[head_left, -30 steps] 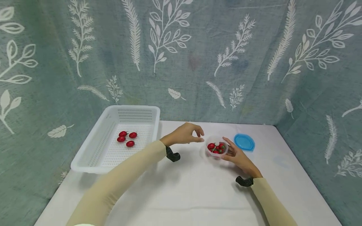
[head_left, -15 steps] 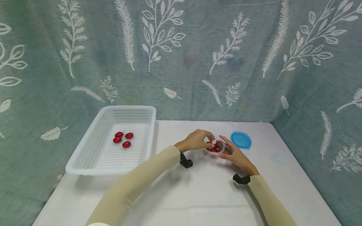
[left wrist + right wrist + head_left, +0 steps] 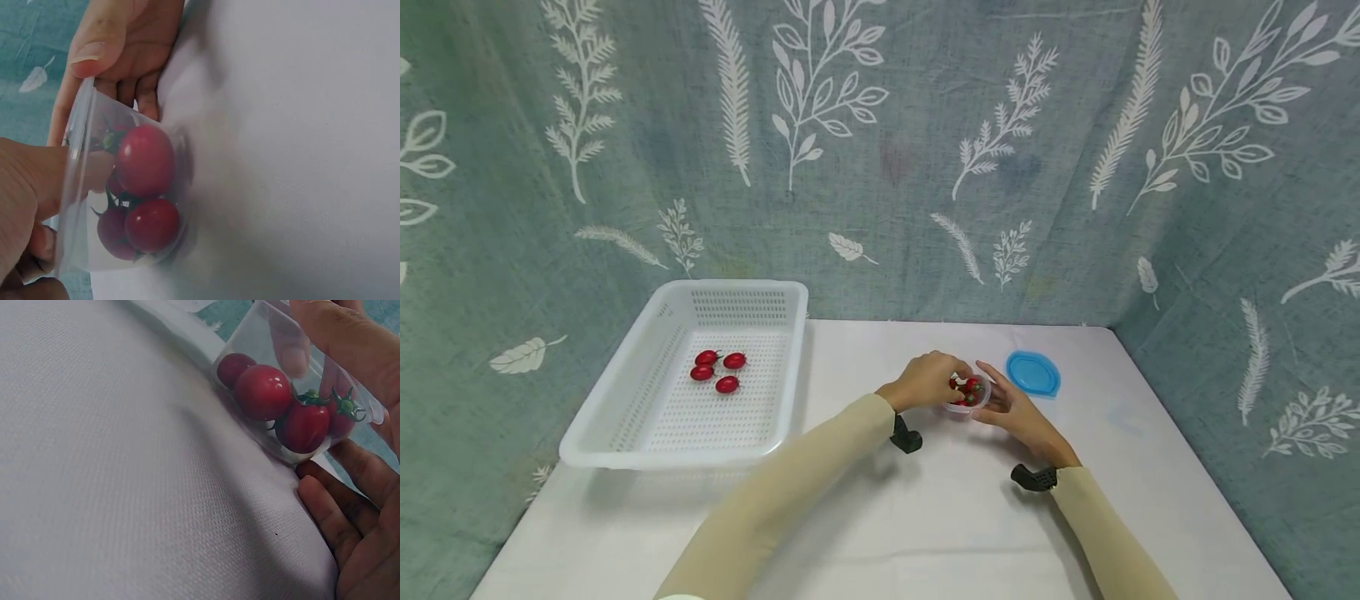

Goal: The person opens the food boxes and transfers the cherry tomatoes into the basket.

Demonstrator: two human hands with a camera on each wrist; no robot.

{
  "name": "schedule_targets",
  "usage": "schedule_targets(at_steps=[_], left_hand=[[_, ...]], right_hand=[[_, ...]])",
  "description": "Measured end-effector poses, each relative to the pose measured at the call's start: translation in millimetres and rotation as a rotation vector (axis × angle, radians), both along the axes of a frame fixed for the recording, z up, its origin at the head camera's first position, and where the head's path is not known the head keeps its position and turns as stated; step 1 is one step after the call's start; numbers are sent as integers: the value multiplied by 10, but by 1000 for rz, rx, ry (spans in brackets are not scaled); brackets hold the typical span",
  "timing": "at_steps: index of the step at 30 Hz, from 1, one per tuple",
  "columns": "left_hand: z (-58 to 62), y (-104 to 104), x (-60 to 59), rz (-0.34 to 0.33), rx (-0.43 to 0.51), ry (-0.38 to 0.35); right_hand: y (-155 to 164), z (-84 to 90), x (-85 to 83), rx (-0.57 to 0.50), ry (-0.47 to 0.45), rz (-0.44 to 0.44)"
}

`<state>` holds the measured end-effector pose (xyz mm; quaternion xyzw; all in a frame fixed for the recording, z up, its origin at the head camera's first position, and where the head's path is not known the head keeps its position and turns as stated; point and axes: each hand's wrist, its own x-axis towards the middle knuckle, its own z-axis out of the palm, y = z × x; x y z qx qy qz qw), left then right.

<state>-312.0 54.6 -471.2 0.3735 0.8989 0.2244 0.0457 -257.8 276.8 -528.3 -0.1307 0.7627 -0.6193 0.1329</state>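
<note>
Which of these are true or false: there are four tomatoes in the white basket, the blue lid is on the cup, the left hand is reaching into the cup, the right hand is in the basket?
1. Four tomatoes lie in the white basket. True.
2. The blue lid sits on the clear cup. False: it lies on the table to the right of the cup, which is open.
3. The left hand has its fingers in the cup, among the cherry tomatoes. True.
4. The right hand is in the basket. False: it cups the clear cup's right side.
</note>
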Motion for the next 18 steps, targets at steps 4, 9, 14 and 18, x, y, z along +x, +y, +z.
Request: schedule_targets(at_steps=[4, 9, 14, 18], left_hand=[[-5, 36, -1, 13, -71, 41], [-7, 55, 28, 21, -118, 82], [-23, 60, 49, 34, -113, 87], [-33, 68, 52, 29, -106, 97]], right_hand=[[-15, 10, -1, -8, -11, -7], [-31, 17, -4, 8, -8, -14], [-23, 10, 2, 29, 4, -16], [-16, 4, 3, 32, 16, -14]])
